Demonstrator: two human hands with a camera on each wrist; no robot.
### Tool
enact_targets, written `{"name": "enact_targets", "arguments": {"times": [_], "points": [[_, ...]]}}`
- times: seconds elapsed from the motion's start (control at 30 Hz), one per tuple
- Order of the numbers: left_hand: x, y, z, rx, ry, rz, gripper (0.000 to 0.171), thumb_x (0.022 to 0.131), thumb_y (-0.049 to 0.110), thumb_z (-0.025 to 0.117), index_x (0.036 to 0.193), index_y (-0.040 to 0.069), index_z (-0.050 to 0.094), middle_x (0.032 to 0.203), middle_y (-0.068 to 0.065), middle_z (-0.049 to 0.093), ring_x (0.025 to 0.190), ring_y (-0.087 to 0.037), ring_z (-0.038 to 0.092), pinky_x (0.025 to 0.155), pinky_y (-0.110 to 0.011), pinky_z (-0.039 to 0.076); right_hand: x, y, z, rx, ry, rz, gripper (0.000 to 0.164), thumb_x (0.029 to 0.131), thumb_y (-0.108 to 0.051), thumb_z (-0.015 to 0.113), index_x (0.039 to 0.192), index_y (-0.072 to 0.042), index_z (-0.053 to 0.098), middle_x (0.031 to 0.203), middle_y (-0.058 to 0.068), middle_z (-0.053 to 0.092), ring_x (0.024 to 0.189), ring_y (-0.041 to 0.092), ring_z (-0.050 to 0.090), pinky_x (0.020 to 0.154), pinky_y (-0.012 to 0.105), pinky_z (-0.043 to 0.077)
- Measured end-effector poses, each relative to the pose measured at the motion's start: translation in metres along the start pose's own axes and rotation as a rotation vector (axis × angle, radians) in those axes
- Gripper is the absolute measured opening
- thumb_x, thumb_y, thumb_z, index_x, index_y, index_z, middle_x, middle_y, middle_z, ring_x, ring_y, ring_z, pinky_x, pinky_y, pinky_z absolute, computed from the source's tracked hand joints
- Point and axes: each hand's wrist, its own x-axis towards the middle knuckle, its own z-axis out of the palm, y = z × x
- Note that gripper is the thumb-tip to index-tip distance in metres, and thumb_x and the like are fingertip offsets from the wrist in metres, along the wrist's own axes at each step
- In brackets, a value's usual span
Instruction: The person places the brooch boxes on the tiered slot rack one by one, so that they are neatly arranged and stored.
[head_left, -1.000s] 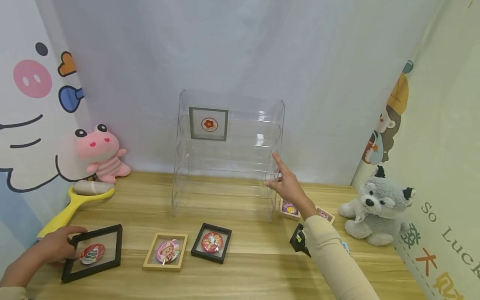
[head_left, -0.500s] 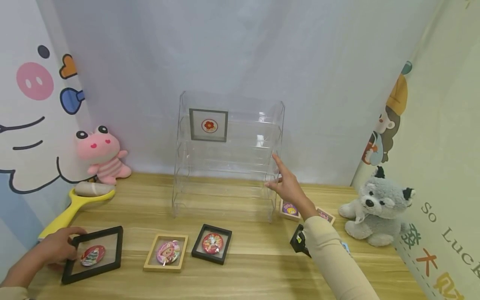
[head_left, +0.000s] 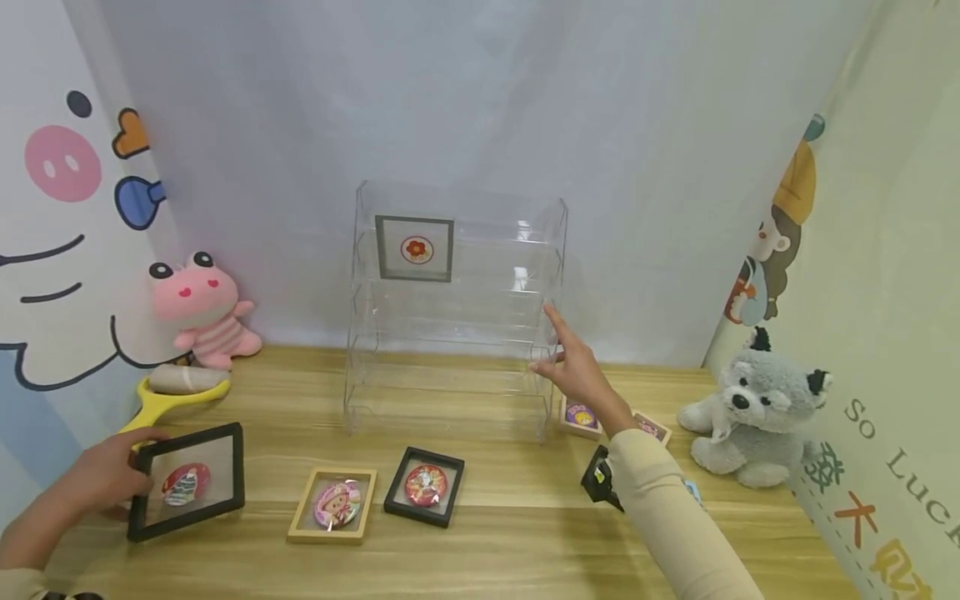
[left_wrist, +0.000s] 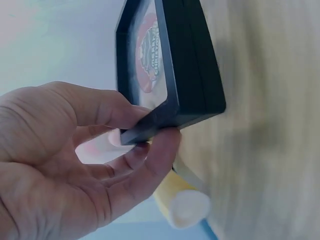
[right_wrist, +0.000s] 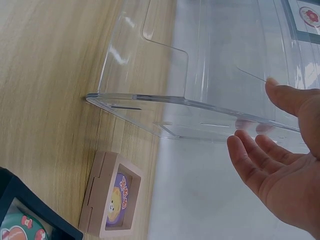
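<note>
My left hand [head_left: 97, 479] pinches the lower corner of a black display frame [head_left: 238, 475], thumb on one face and fingers on the other. Inside is a round red badge with a Christmas tree [head_left: 187, 485]; the left wrist view shows the frame tilted up, its pane facing away from the palm. At the right side panel of a clear acrylic tiered rack [head_left: 450, 383], my right hand [head_left: 577, 371] spreads its thumb and relaxed fingers about the edge. Fingertips [right_wrist: 241, 134] lie right at the panel. A grey-framed flower badge [head_left: 416, 249] stands on an upper left tier.
A wooden frame [head_left: 295, 521] and a black frame [head_left: 397, 508] with badges lie in front of the rack. Small wooden frames [right_wrist: 102, 200] and another black frame [right_wrist: 20, 205] are near my right arm. A pink plush [head_left: 198, 300], yellow lint roller [head_left: 161, 402] and grey plush dog [head_left: 757, 417] flank them.
My left hand has raised the black frame with the Christmas badge slightly from the table. My right hand stays at the rack's side.
</note>
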Motion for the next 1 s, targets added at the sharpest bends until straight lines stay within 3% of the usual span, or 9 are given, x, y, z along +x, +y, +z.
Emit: {"name": "enact_targets", "arguments": {"times": [0.07, 0.27, 0.43, 0.67, 0.77, 1.0], "points": [[-0.001, 0.009, -0.005, 0.015, 0.024, 0.029, 0.07, 0.076, -0.001, 0.064, 0.138, -0.013, 0.034, 0.086, -0.019, 0.053, 0.065, -0.02, 0.058, 0.055, -0.038, 0.059, -0.001, -0.001, 0.0, 0.001, -0.001, -0.004, 0.098, 0.091, -0.013, 0.073, 0.161, -0.031, 0.008, 0.142, 0.029, 0.043, 0.115, 0.045, 0.061, 0.083, 0.046, 0.059], [-0.004, 0.034, -0.015, 0.038, 0.079, 0.089, 0.07, 0.081, -0.001, 0.063, 0.141, -0.011, 0.029, 0.107, -0.047, 0.045, 0.065, -0.021, 0.064, 0.055, -0.039, 0.059, 0.001, 0.0, 0.0, 0.004, 0.002, -0.014, 0.096, 0.091, -0.013, 0.073, 0.161, -0.027, 0.009, 0.141, 0.03, 0.043, 0.114, 0.046, 0.061, 0.081, 0.045, 0.059], [-0.006, 0.057, -0.022, 0.077, 0.153, 0.151, 0.069, 0.084, 0.0, 0.063, 0.142, -0.009, 0.029, 0.118, -0.053, 0.039, 0.064, -0.022, 0.067, 0.055, -0.039, 0.059, 0.001, 0.0, -0.001, -0.008, 0.008, -0.009, 0.097, 0.091, -0.013, 0.073, 0.161, -0.029, 0.009, 0.141, 0.029, 0.044, 0.114, 0.044, 0.062, 0.082, 0.046, 0.059], [-0.006, 0.094, -0.028, 0.065, 0.24, 0.285, 0.071, 0.084, -0.002, 0.066, 0.146, -0.006, 0.032, 0.109, -0.041, 0.05, 0.075, -0.034, 0.067, 0.054, -0.035, 0.059, 0.001, -0.001, -0.003, -0.018, 0.0, -0.013, 0.096, 0.092, -0.014, 0.073, 0.161, -0.031, 0.008, 0.141, 0.029, 0.044, 0.115, 0.044, 0.061, 0.083, 0.048, 0.058], [0.0, 0.116, -0.03, 0.05, 0.246, 0.351, 0.075, 0.085, -0.002, 0.068, 0.151, -0.002, 0.031, 0.115, -0.037, 0.049, 0.082, -0.038, 0.065, 0.054, -0.035, 0.059, 0.0, -0.001, -0.003, -0.018, 0.003, -0.016, 0.096, 0.092, -0.014, 0.073, 0.161, -0.031, 0.008, 0.141, 0.029, 0.044, 0.114, 0.044, 0.061, 0.083, 0.048, 0.058], [0.009, 0.168, -0.028, 0.077, 0.273, 0.466, 0.062, 0.087, -0.002, 0.067, 0.144, 0.002, 0.043, 0.111, -0.031, 0.054, 0.082, -0.038, 0.067, 0.055, -0.033, 0.059, 0.0, 0.001, -0.002, 0.0, 0.0, -0.01, 0.096, 0.091, -0.014, 0.073, 0.161, -0.029, 0.009, 0.14, 0.03, 0.044, 0.113, 0.044, 0.062, 0.081, 0.046, 0.059]]}}
